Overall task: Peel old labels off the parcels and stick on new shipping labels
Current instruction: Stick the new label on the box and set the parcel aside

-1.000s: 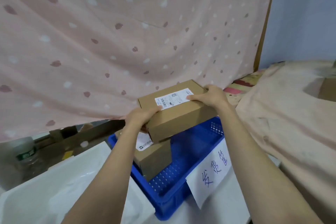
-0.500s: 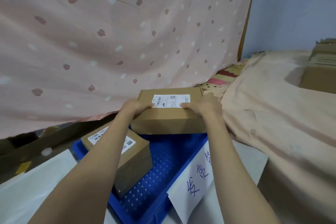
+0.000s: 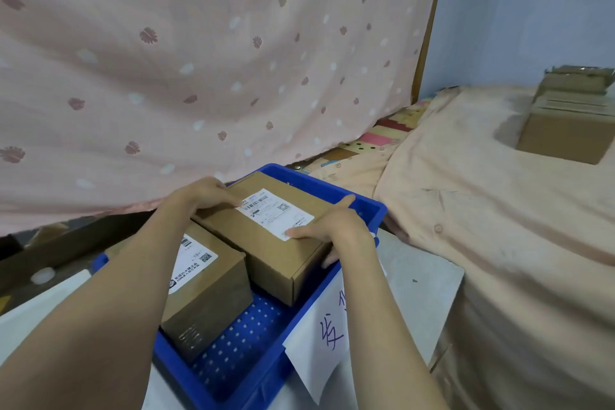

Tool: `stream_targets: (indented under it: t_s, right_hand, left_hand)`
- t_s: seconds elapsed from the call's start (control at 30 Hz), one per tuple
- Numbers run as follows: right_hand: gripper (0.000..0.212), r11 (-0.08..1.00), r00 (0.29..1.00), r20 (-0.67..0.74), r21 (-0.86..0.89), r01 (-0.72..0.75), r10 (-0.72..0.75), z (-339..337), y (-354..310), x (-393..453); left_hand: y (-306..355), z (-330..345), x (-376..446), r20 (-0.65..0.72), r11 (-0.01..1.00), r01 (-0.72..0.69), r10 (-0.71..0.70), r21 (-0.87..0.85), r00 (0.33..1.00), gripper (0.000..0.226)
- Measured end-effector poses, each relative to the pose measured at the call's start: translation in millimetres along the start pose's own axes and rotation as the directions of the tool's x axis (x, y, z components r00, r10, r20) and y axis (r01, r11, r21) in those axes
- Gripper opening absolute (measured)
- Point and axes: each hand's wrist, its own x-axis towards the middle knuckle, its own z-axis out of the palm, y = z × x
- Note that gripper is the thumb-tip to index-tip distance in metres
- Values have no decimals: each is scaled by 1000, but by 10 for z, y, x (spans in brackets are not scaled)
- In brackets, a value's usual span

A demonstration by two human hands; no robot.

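Head view: my left hand (image 3: 199, 198) and right hand (image 3: 332, 226) clasp a labelled box (image 3: 266, 243) in the blue crate (image 3: 366, 206); another relabelled box (image 3: 206, 286) sits alongside, unlabelled ones (image 3: 569, 123) wait.

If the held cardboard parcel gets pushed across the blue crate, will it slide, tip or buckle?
The parcel is flat and wide, so it probably slides rather than tips. Its crisp corrugated edges suggest it stays stiff. The second parcel beside it likely blocks leftward travel.
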Motion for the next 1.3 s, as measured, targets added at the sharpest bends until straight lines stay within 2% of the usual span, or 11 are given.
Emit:
stream_targets:
  t_s: [0.13,0.2,0.27,0.33,0.57,0.7,0.8,0.83,0.97,1.13,1.3]
  right_hand:
    - [75,991,999,44,-132,-17,23,-20,-8,-99]
    - [54,979,999,50,-203,16,-6,-13,1,-93]
    - [50,970,999,40,-242,30,-21,15,8,-56]
    - [49,962,999,17,-270,31,-27,47,15,-7]
    - [59,940,999,-15,-340,26,-34,117,9,90]
    - [53,932,995,-65,-361,41,-70,118,5,35]
    - [45,950,979,-155,-303,78,-130,139,13,-100]
    - [44,964,971,-185,-246,106,-154,150,11,-157]
    - [34,930,919,-153,-13,367,-364,137,-157,-579]
    - [31,729,775,-85,288,621,-627,346,-642,-1445]
    - [39,578,606,91,440,687,-790,972,-1070,-2404]
  left_hand:
    - [-104,105,92,-1,999,-6,6,54,1000,29]
    - [-142,183,136,-18,989,-27,30,148,999,30]
    - [-142,261,161,-56,954,-63,83,294,995,25]
    - [-131,324,208,-51,939,-76,99,336,994,13]
    - [-123,401,341,-35,861,-81,114,501,993,16]
    - [-83,437,202,-23,832,-68,97,551,995,24]
    - [4,438,-28,34,863,-104,101,494,994,60]
    - [65,407,-165,17,886,-132,139,445,990,61]
    - [254,76,-892,-130,958,-268,280,100,951,23]
    - [-57,-555,-2020,-143,966,-157,129,-205,981,38]
    - [-841,-1078,-3309,-277,951,-14,-76,-308,958,40]
